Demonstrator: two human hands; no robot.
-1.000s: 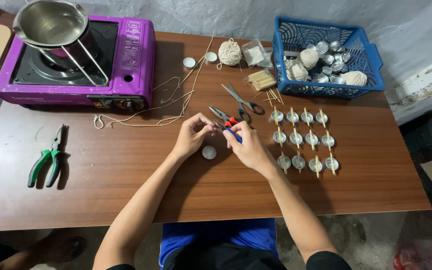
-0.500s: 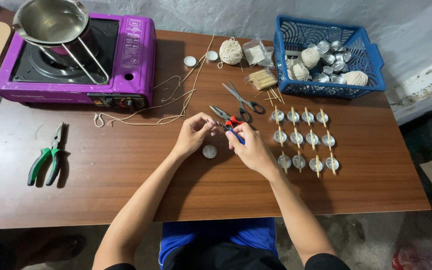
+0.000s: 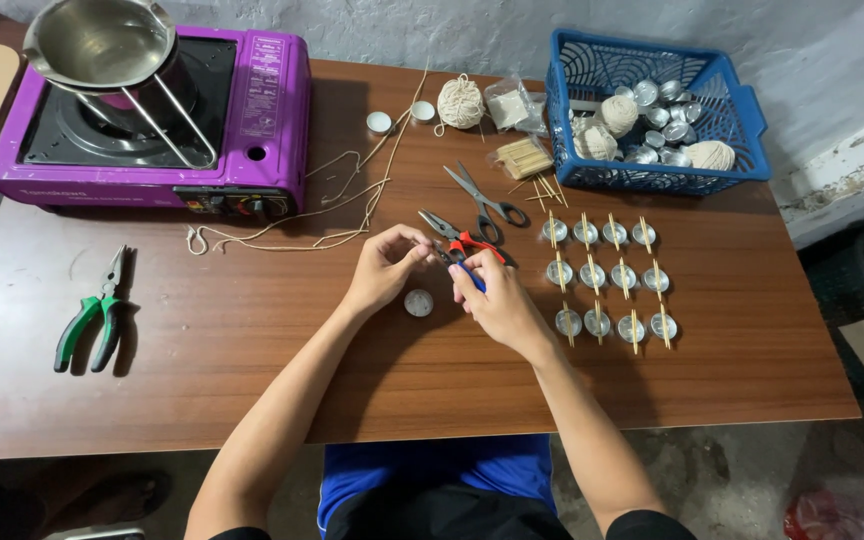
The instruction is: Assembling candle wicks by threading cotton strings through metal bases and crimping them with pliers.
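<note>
Pliers with red-and-blue handles (image 3: 460, 250) gripped in right hand (image 3: 497, 305), nose pointing up-left toward left hand (image 3: 384, 268), whose fingertips pinch something unseen.

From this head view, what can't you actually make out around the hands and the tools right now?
- What the left hand pinches: too small, covered by its fingertips.
- Jaws of the red-handled pliers in the right hand: hidden between both hands.
- Contents of the metal pot: cut off by the top edge.
- Items deep in the blue basket: piled, too small.
- Small cup contents: too small.
</note>
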